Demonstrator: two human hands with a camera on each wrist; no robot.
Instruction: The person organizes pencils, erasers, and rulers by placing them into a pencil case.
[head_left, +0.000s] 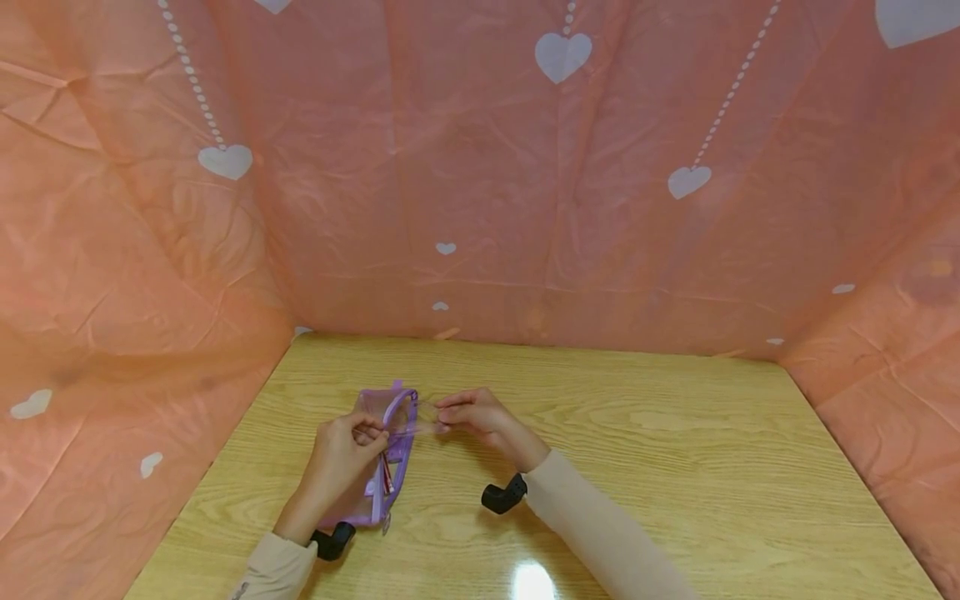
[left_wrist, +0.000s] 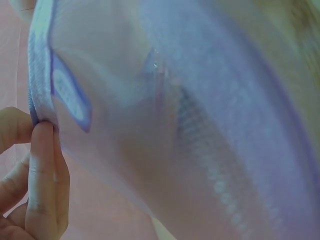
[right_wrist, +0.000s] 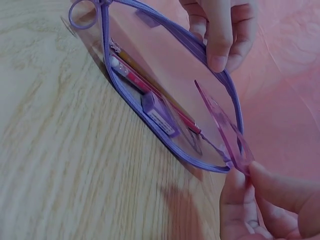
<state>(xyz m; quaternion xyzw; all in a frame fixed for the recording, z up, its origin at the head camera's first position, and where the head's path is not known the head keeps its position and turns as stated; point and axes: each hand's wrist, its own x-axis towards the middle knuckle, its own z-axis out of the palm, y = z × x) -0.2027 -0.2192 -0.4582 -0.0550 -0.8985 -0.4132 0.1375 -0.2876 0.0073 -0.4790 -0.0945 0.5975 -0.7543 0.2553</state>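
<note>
A see-through pencil case with purple zip trim lies unzipped at the left of the table. My left hand pinches the far edge of its opening, thumb inside and fingers behind, as the right wrist view shows. Between the thumb and fingertips of my right hand is a thin, clear pink set square, its pointed end over the case's mouth. Inside the case lie a red pen, a brownish pencil, a purple eraser and another clear flat piece.
The wood-grain table is walled in on three sides by a pink cloth with white hearts. A zip pull ring hangs at one end of the case. Black wrist cameras sit below both hands.
</note>
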